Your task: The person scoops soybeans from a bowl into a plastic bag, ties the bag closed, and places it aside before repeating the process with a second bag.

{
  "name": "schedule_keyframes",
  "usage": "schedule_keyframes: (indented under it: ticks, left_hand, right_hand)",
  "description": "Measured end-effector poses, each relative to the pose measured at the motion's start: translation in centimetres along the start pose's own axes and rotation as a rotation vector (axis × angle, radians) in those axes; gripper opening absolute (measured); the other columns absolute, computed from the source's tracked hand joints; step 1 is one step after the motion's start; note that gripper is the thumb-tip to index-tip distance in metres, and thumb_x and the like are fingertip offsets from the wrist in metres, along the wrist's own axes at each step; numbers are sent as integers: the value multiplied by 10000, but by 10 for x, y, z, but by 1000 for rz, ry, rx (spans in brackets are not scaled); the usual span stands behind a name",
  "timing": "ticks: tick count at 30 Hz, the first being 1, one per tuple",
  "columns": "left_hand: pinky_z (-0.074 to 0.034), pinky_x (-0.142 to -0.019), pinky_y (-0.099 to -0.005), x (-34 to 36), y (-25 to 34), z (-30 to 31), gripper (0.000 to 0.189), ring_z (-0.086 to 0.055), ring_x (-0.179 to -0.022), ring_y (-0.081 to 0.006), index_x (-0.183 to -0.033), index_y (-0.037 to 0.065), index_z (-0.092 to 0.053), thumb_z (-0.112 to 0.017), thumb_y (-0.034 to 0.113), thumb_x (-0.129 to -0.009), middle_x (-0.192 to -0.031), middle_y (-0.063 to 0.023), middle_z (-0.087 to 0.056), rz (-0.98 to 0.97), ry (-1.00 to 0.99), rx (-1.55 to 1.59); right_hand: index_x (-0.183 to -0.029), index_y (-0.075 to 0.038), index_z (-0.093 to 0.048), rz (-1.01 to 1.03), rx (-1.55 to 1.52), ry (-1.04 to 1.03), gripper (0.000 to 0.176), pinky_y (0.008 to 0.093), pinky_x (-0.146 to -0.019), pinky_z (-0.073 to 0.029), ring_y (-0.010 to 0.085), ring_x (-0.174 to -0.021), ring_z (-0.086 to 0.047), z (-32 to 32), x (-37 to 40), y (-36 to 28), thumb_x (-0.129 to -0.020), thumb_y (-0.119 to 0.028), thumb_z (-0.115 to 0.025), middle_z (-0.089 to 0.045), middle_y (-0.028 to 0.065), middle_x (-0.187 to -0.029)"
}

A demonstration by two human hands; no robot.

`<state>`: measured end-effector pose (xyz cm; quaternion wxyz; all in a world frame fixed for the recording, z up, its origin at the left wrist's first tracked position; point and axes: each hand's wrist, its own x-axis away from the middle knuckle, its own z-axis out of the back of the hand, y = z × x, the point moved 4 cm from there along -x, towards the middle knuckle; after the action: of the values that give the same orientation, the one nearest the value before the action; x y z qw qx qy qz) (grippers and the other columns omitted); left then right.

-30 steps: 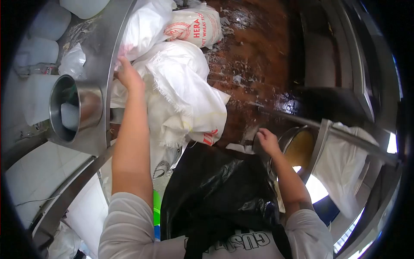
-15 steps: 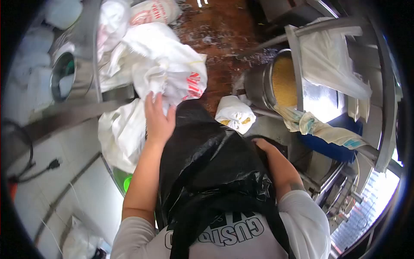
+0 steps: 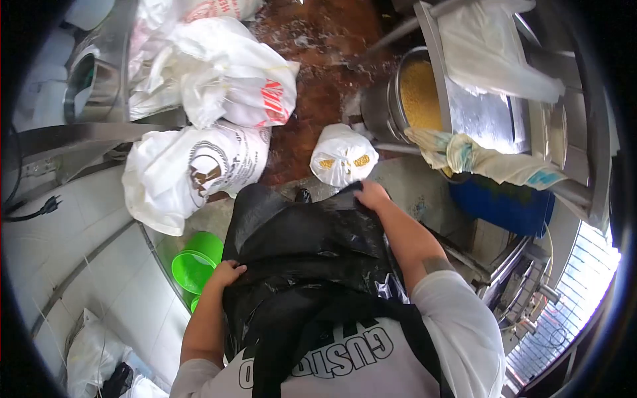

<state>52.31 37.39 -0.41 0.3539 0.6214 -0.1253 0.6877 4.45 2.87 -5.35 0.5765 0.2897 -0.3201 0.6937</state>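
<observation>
A shiny black plastic apron (image 3: 298, 225) covers the front of my body and legs. My right hand (image 3: 373, 196) is closed on the apron's far right edge and lifts it slightly. At the apron's left side, my left hand (image 3: 227, 272) is closed with its fingers curled on the black plastic. Just beyond my right hand stands a tied white bag (image 3: 342, 149) with yellow grain showing through it. A green bucket (image 3: 199, 259) is beside my left hand. Ahead on the left lies a printed white sack (image 3: 229, 156).
More white sacks (image 3: 219, 73) lie ahead on the wet brown floor (image 3: 318, 53). To the right are a metal pot (image 3: 419, 93) of yellow grain, a metal stand with a cloth (image 3: 491, 159), and a blue tub (image 3: 504, 205). A metal table leg (image 3: 79, 139) crosses the left.
My left hand has left the white sacks and come back to the apron's left side. My right hand has moved forward and inward, raising the apron edge. The green bucket now shows.
</observation>
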Motion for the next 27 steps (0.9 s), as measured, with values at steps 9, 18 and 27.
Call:
schedule_keyframes:
  ticks: [9,18,27]
  left_hand:
    - [-498,-1042,-422,33,-56,-107,645,-663,-1204,-368,-1316,-36,-649,-684,479,-930,-1260,-261,-692,212,105,390]
    - [-524,-930,-384,98,-85,-176,479,-711,-1045,-286,-1215,-24,-697,-651,392,-982,-1085,-195,-747,330,393,749]
    - [-531,-897,-451,95,-120,-184,454,-687,-1025,-410,-1146,7,-716,-584,416,-1000,-1085,-249,-720,160,488,787]
  right_hand:
    - [-1594,-77,-281,176,455,442,764,545,-1149,-368,320,-1372,-466,12,-108,-54,-925,-217,-624,-549,157,-1397]
    - [-1635,-109,-190,-23,234,-1,798,515,-1089,-458,457,-1212,-638,-21,-112,-64,-899,-126,-496,-647,323,-1291]
    - [-1523,-54,-398,70,263,-49,650,507,-1053,-479,467,-1188,-642,-47,-44,-173,-898,-191,-513,-652,343,-1251]
